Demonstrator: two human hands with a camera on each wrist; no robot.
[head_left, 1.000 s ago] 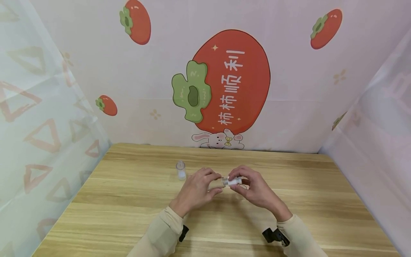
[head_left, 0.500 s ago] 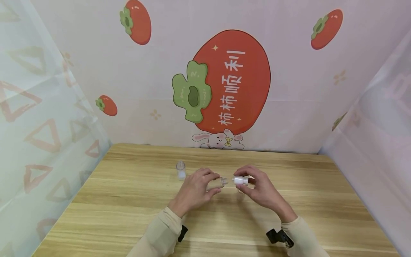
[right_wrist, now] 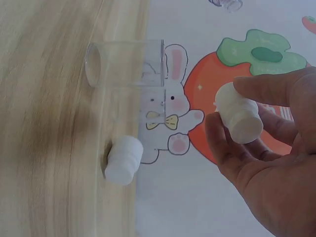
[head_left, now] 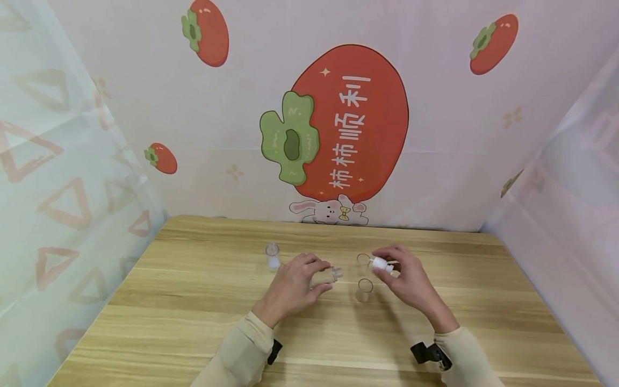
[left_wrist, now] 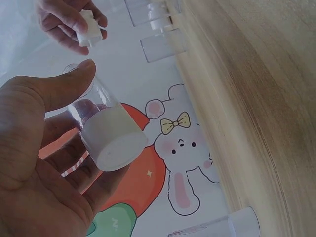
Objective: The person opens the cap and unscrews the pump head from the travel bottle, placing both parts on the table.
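Observation:
My left hand [head_left: 296, 282] grips a small clear bottle [left_wrist: 112, 131] with a white base, which lies nearly level with its bare neck [head_left: 337, 273] toward the right. In the left wrist view the thumb lies along its shoulder. To the right, my right hand [head_left: 408, 277] pinches a white pump head [right_wrist: 239, 113] between thumb and fingers, apart from the bottle. A thin stem points left from it in the head view. Beside this hand, two clear cylindrical caps [head_left: 363, 295] [right_wrist: 126, 64] stand on the table. A second white pump head [right_wrist: 123, 160] stands near them.
Another clear bottle with a white base [head_left: 273, 259] stands on the wooden table [head_left: 193, 290], left of my left hand. A printed backdrop [head_left: 435, 188] rises along the table's back edge, with side sheets at left and right.
My right hand has drawn the white pump head off the bottle's neck and moved right with it, bringing the clear caps into view. My left hand stays nearly still with the bottle.

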